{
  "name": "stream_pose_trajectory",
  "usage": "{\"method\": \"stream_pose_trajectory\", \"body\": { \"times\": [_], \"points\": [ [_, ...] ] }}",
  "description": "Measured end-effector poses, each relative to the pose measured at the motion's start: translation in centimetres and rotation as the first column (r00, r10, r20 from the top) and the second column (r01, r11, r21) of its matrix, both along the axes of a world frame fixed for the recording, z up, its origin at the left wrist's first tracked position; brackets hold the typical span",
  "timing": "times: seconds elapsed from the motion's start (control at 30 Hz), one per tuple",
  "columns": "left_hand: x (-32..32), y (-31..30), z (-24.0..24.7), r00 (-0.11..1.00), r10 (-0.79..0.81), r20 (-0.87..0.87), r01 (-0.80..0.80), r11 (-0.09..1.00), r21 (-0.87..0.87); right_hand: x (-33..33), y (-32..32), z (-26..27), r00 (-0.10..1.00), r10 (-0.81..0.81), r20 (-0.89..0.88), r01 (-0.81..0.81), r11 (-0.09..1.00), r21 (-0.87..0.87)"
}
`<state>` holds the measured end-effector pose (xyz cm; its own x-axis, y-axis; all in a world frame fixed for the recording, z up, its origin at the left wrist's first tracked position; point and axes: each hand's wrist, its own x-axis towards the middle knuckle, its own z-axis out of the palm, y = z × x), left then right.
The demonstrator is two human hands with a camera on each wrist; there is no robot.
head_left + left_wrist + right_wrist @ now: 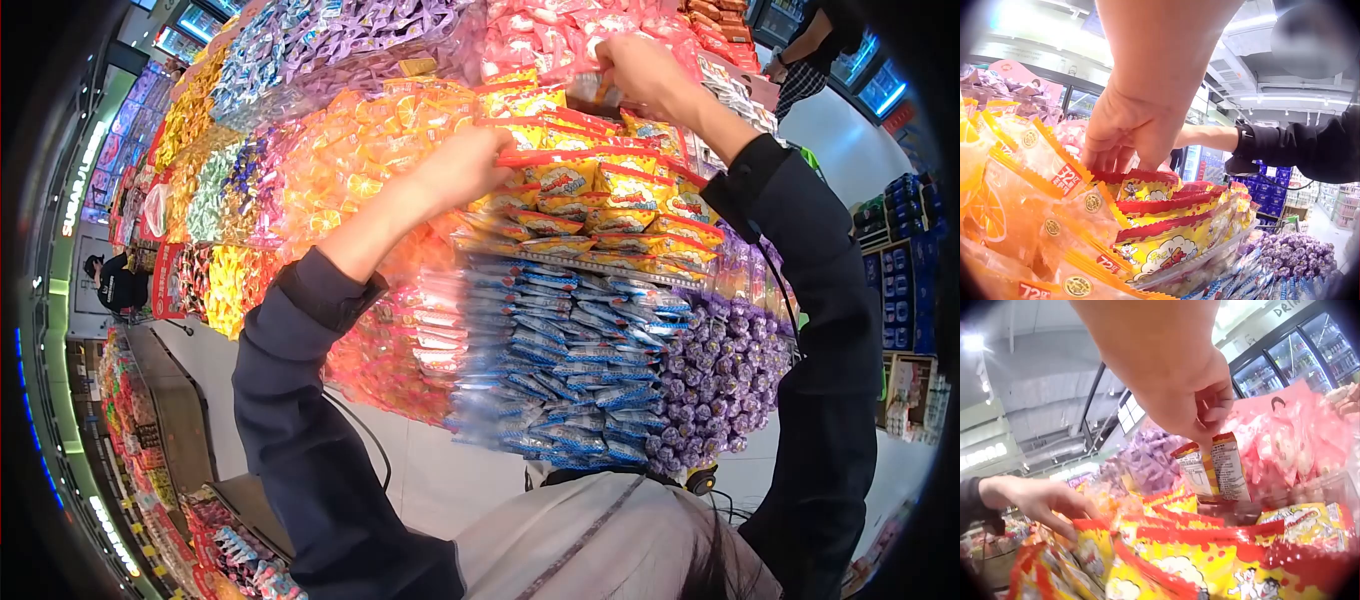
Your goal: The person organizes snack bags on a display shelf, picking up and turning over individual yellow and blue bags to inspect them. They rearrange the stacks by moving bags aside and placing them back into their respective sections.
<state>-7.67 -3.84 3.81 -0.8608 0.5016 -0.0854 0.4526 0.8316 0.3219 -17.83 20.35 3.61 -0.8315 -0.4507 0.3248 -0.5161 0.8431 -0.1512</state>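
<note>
My right hand (640,72) pinches a small candy packet (1219,470) by its top, its printed back turned to the right wrist camera. The packet hangs above a row of yellow candy packets (1179,562) with red top edges, standing upright. My left hand (465,165) is at the left end of that row. Its fingers (1088,509) reach down at the red upper edge of a packet there. In the left wrist view the left hand (1132,122) comes down behind the front packets (1166,244), its fingertips partly hidden.
Orange candy bags (1016,200) lie left of the row, pink bags (560,40) and purple candies (370,45) behind. Blue-and-white packets (570,370) and purple-wrapped lollipops (715,375) fill the near side. A clear bin edge (1216,256) fronts the yellow packets. Another person (815,50) stands at upper right.
</note>
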Motion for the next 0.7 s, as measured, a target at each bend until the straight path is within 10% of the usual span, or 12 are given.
{"method": "stream_pose_trajectory", "body": {
  "times": [0.23,0.43,0.7],
  "points": [
    [5.1,1.0,2.8,0.945,0.079,-0.316,0.025,0.950,0.313,8.1,3.0,7.4,0.957,0.288,-0.032,-0.273,0.860,-0.431],
    [14.4,4.0,1.2,0.940,-0.045,0.339,-0.291,0.416,0.861,19.8,3.9,4.9,0.747,0.662,0.062,-0.248,0.363,-0.898],
    [22.2,6.5,-1.7,0.636,-0.377,0.673,-0.582,0.338,0.739,26.2,3.3,-1.5,0.536,0.807,0.248,0.033,0.273,-0.961]
  ]
}}
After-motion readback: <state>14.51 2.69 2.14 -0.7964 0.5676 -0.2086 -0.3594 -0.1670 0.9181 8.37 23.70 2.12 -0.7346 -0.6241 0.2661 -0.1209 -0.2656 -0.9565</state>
